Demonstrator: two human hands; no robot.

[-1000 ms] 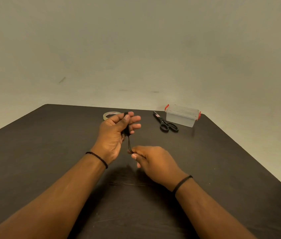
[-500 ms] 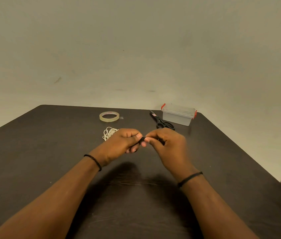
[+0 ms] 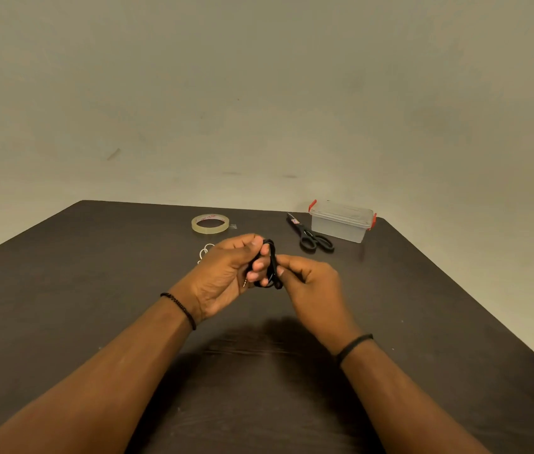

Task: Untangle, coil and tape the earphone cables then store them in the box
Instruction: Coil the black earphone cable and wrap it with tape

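You had the black earphone cable point(image 3: 270, 263) wound into a small bundle and held above the table point(image 3: 62, 290), between your two hands. Your left hand point(image 3: 226, 273) gripped it, fingers curled round the loops with the thumb over the top, and the metal plug poked out below your fingertips. Your right hand point(image 3: 308, 276) pinched the outer side of the same bundle between thumb and forefinger, as if seating the last turn.

By the look of it, the untangling and most of the coiling of this black cable were done; no long free tail hung down. No tape showed on the bundle, so I judged the taping was not yet done.

Just beyond your left hand, a white earphone cable point(image 3: 205, 252) lay on the table, mostly hidden by your knuckles. Whether it was coiled or taped I could not tell.

Farther back sat the roll of clear tape point(image 3: 210, 223), lying flat and well clear of your hands. To the right of it lay the black-handled scissors point(image 3: 311, 235), closed, just beside the clear plastic box point(image 3: 341, 222). The box's lid was on and its red latches looked shut, and it seemed to hold nothing, though the plastic was cloudy.

So what remained, in my judgement: tape the black bundle, deal with the white one if needed, open the box, and put both in.
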